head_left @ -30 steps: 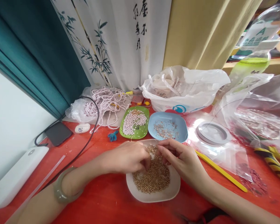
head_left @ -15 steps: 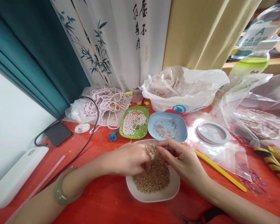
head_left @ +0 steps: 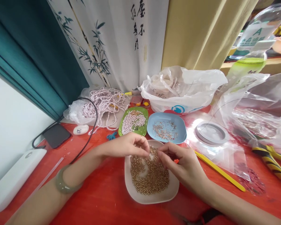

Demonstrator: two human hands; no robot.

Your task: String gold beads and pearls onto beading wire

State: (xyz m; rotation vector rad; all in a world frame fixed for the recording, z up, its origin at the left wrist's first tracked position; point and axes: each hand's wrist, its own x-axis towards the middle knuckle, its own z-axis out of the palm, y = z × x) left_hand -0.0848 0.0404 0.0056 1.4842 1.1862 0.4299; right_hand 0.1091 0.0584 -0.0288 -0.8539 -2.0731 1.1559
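Gold-coloured beads (head_left: pixel 150 182), loose, in a white dish (head_left: pixel 152 199) on the red tabletop (head_left: pixel 103 193). Over it, left hand (head_left: pixel 128 145) and right hand (head_left: pixel 184 162), each with thumb and fingers drawn narrow; cannot tell whether either pinches a bead. Beyond: green tray (head_left: pixel 143 112) of pearly beads (head_left: pixel 128 124); blue tray (head_left: pixel 181 126) of metal pins (head_left: pixel 164 130).

Bottle (head_left: pixel 254 45): "A"; curtain (head_left: pixel 121 47): Chinese characters
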